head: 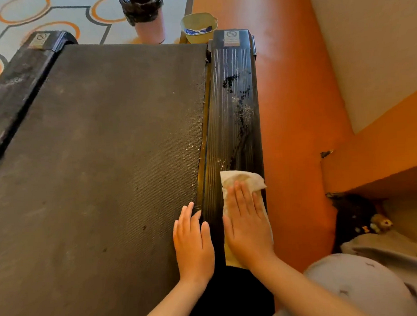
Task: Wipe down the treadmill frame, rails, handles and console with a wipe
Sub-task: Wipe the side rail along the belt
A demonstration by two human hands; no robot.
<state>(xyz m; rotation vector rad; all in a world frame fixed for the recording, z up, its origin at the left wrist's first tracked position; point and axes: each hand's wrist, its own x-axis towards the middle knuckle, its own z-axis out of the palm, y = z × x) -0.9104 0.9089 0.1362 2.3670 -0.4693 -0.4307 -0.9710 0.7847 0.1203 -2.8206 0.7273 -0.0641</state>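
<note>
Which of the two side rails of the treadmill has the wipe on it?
The right side rail, beside the orange wall: the right hand presses the wipe flat there. The left side rail has none.

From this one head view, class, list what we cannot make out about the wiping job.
- Rail under the wipe: covered by wipe and right hand.
- Console and handles: outside the frame.
- Left rail: its near end is cut off by the left edge.
- Sticker on the rail end: too small to read.
- Cup contents: blurred.
</note>
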